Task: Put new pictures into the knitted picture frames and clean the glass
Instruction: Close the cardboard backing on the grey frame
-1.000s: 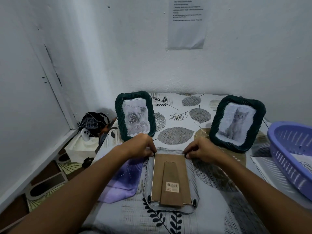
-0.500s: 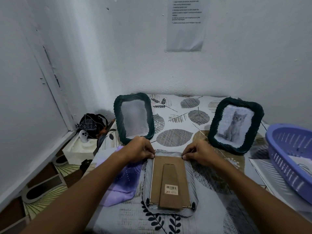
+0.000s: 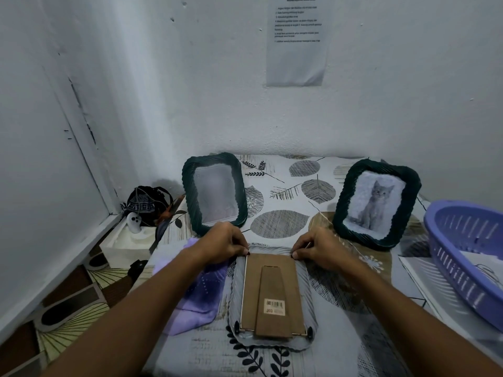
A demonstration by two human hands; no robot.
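Three knitted frames on the leaf-print tablecloth (image 3: 285,186). At six o'clock, lying face down, a pale frame (image 3: 272,297), brown cardboard backing (image 3: 272,284) up, barcode sticker near its lower end. At its upper left corner, the left hand (image 3: 221,244), fingers curled, fingertips pinched at the backing's edge. At its upper right corner, the right hand (image 3: 317,247), fingers likewise curled and pinching there; what exactly sits between the fingertips, impossible to tell. Standing at eleven o'clock, a dark green frame (image 3: 215,193), glass blurred, picture unreadable. Standing at two o'clock, a second green frame (image 3: 377,204) with a grey kitten picture. Under the left forearm, at eight o'clock, a purple cloth (image 3: 196,295), just beside the flat frame. At three o'clock, a lilac plastic basket (image 3: 468,257). On the wall at twelve o'clock, a printed sheet (image 3: 298,42).
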